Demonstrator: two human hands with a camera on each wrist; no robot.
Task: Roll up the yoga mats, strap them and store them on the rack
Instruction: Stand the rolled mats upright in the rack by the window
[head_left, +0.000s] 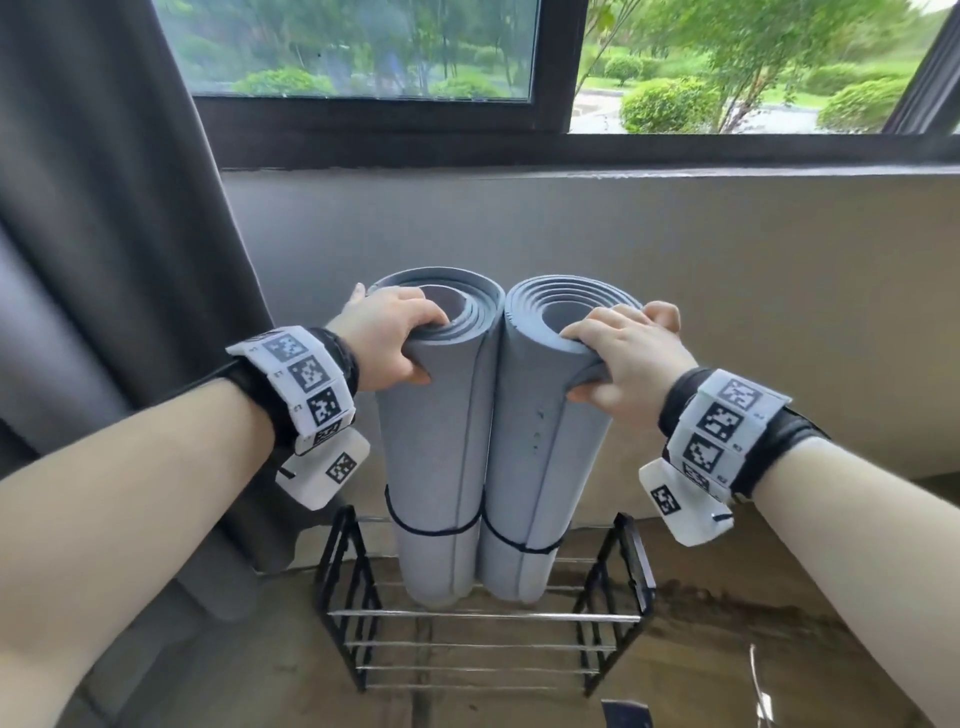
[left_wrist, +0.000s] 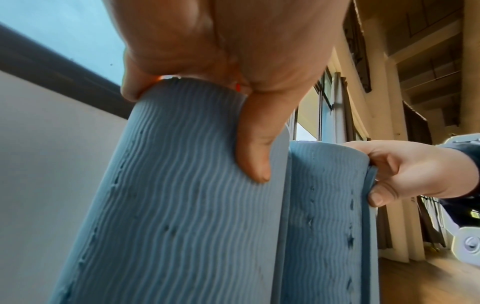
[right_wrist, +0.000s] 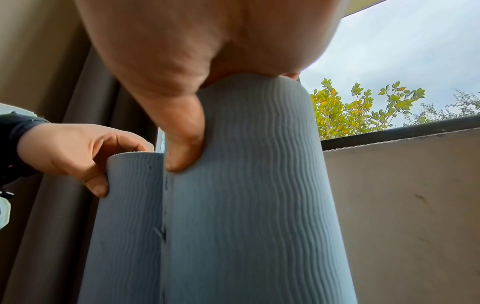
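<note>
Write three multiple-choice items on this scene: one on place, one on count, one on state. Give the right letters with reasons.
1. Where do the rolled mats stand? A on the windowsill B on the rack C flat on the floor
2. How many mats? A one B two C four
3. The hands are: A gripping the mats' top rims B hanging free C tying straps

B: the left mat and right mat stand upright on the black rack.
B: two rolls, each strapped.
A: the left hand and right hand each grip a rim.

mat (head_left: 436, 467) bases hidden behind rack (head_left: 483, 617) rail, fingertips (head_left: 441, 319) tucked inside roll cores
</note>
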